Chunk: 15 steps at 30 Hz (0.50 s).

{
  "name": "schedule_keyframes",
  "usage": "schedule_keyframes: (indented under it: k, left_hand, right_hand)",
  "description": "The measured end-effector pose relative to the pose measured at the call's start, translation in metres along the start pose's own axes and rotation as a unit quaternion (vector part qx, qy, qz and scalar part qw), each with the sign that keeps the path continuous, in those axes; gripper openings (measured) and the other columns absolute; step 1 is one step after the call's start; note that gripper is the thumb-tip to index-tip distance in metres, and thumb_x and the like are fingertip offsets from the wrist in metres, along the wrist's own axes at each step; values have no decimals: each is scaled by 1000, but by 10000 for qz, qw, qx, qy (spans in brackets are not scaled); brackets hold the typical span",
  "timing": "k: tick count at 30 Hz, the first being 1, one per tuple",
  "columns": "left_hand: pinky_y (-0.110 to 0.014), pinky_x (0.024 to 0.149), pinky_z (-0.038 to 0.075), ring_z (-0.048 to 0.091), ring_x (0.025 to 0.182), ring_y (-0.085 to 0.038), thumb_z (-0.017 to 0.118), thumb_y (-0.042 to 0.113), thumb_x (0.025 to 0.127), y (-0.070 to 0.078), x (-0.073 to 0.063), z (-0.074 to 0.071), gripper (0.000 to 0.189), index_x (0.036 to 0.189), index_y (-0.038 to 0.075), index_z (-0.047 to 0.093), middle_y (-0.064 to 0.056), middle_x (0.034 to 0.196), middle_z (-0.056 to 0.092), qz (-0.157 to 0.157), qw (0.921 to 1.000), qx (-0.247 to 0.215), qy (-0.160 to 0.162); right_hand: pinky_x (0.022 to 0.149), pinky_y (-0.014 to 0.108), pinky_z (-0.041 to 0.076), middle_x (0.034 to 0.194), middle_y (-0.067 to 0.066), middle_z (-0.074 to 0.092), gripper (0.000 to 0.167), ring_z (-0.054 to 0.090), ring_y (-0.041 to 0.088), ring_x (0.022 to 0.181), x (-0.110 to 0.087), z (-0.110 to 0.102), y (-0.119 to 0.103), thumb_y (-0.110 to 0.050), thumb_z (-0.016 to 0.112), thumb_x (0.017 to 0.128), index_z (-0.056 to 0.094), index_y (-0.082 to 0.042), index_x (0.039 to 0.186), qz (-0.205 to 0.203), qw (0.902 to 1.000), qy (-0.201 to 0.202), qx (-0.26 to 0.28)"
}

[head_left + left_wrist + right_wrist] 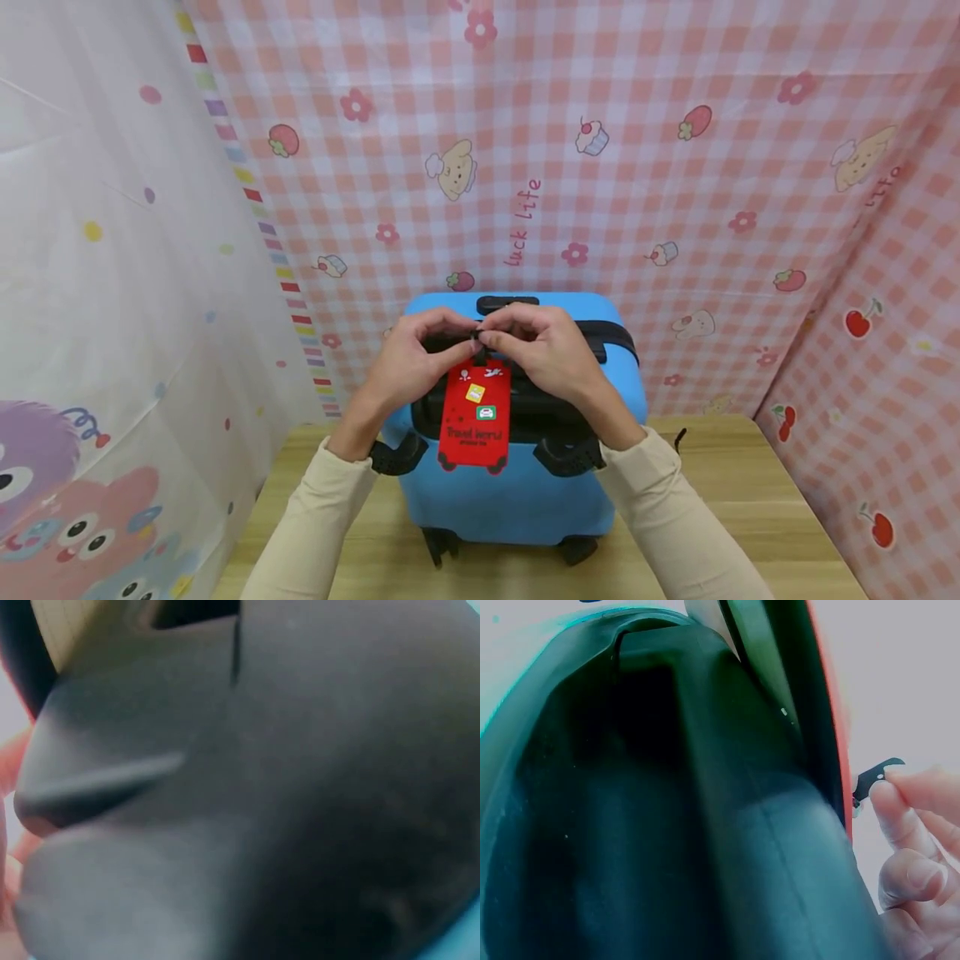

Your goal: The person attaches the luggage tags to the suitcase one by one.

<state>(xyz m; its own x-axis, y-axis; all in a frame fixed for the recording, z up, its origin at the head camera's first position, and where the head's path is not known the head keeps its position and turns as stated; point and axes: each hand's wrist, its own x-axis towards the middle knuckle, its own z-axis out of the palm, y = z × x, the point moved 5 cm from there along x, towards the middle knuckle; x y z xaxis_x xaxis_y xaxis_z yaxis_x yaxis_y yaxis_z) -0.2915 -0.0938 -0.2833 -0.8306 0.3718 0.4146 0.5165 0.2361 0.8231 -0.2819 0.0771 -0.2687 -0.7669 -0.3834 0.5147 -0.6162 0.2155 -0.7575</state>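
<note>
A red luggage tag (472,425) with "Travel World" lettering and small stickers hangs upright in front of a blue suitcase (510,500). Both hands meet at the tag's short black strap (481,356). My left hand (405,358) pinches it between thumb and fingertips, and my right hand (553,354) pinches it from the other side. In the right wrist view, the right hand's fingers (922,802) grip the strap's free end (874,778), while the tag appears edge-on. The left wrist view is mostly filled by a blurred black surface (300,750), with fingers (11,885) at its left edge.
The suitcase stands on a wooden table (735,500), its black top handle (507,303) behind the hands and a black wheel (577,549) at its base. Pink checked cloth (637,192) hangs behind; white patterned cloth (150,292) hangs at the left.
</note>
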Motion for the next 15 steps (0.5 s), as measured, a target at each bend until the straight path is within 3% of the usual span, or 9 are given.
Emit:
schedule_keyframes:
  k: [11, 15]
  left_hand:
    - [-36, 83, 57, 70, 91, -15, 73, 15, 91, -1, 2, 1, 17, 108, 12, 73, -2, 105, 74, -63, 9997, 224, 93]
    - [-35, 82, 57, 70, 92, -15, 73, 15, 90, -2, 3, 1, 18, 108, 11, 73, -2, 105, 75, -103, 9998, 178, 69]
  right_hand:
    - [60, 28, 47, 92, 4, 66, 12, 53, 21, 64, -2, 0, -1, -10, 69, 93, 75, -8, 103, -206, 9994, -83, 261]
    - [60, 28, 48, 92, 5, 67, 12, 55, 21, 66, -2, 0, -1, -9, 69, 93, 75, -7, 103, -232, 9992, -66, 321]
